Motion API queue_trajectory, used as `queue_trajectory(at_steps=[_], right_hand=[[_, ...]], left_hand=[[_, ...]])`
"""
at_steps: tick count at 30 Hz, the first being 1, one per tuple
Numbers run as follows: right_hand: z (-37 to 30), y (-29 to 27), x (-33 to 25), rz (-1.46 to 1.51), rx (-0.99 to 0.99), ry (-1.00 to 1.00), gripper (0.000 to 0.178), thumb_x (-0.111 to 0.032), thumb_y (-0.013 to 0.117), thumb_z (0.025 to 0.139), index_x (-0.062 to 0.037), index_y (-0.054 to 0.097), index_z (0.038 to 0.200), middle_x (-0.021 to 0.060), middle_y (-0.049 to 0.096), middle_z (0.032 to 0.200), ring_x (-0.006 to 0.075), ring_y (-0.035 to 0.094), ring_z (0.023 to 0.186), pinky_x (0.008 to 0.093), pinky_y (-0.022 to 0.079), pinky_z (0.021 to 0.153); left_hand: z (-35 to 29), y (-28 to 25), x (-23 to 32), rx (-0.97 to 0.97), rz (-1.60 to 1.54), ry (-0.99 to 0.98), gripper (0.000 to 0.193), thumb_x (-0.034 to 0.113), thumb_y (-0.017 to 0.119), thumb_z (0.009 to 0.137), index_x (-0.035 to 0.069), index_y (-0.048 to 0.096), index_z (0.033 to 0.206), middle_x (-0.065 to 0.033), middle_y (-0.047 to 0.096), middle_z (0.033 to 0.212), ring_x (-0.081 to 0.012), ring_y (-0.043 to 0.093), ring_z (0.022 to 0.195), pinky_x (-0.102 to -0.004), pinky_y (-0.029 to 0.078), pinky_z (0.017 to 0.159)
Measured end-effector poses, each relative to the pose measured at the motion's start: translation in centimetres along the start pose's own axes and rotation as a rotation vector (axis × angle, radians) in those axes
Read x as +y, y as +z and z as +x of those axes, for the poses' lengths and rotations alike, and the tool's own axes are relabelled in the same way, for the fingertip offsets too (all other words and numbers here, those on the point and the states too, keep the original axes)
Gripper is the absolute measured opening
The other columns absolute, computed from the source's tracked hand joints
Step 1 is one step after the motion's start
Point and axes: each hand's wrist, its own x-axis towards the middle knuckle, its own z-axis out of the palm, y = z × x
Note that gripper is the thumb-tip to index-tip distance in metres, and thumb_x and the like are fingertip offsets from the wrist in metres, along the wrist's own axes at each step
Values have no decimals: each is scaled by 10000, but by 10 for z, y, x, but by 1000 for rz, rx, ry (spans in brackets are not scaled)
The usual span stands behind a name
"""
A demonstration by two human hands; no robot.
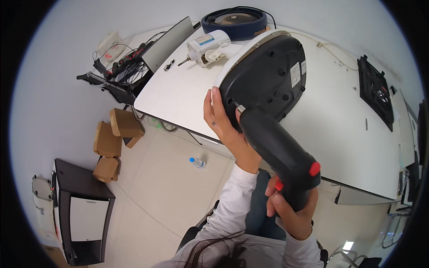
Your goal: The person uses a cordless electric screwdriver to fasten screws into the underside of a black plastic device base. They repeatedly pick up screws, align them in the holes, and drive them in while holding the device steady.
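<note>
Your left hand point(225, 129) grips the white-rimmed appliance base point(254, 73) by its near-left edge, tilted up over the white table point(178, 94), black underside toward you. Your right hand point(292, 207) wraps the handle of the black cordless screwdriver point(277, 143), finger by the red trigger point(279, 184). Bit tip's right at the corner hole point(230, 102); can't tell if it's seated in a screw. Progress: bottom cover's on, screw work looks under way, not finished. White cylindrical motor point(208, 47) lies separate, shaft bare. Open black tool case point(376, 91) sits off to your right.
</note>
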Motion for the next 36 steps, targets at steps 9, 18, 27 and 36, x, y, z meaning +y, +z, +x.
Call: queue_trajectory(at_steps=[9,18,27,36], right_hand=[[-5,-28,6,25,138,-78,459,45,561,787,27,398,1216,180,581,895,139,545,540,249,455,499],[13,-57,12,-10,267,-234,611,-300,588,839,18,368,1311,194,540,1177,261,605,986,356,481,826],[116,-98,25,423,305,-96,626,-249,591,865,-102,301,1400,133,406,1371,297,336,1305,439,309,1041],[141,-95,38,585,239,-67,540,-240,613,838,-126,380,1312,125,464,1300,276,422,1234,432,369,965]], left_hand=[[1,-3,7,-77,19,36,396,100,461,936,52,460,1329,-183,285,1376,-300,365,1241,-380,369,957],[19,-16,4,-81,18,137,406,38,558,812,23,527,1216,-186,324,1368,-315,361,1251,-415,314,1006],[87,5,23,-435,112,367,444,125,653,784,66,543,1210,-168,503,1263,-343,517,1122,-382,445,902],[97,2,26,-632,164,311,444,215,661,823,61,546,1223,-136,613,1109,-303,621,955,-336,491,800]])
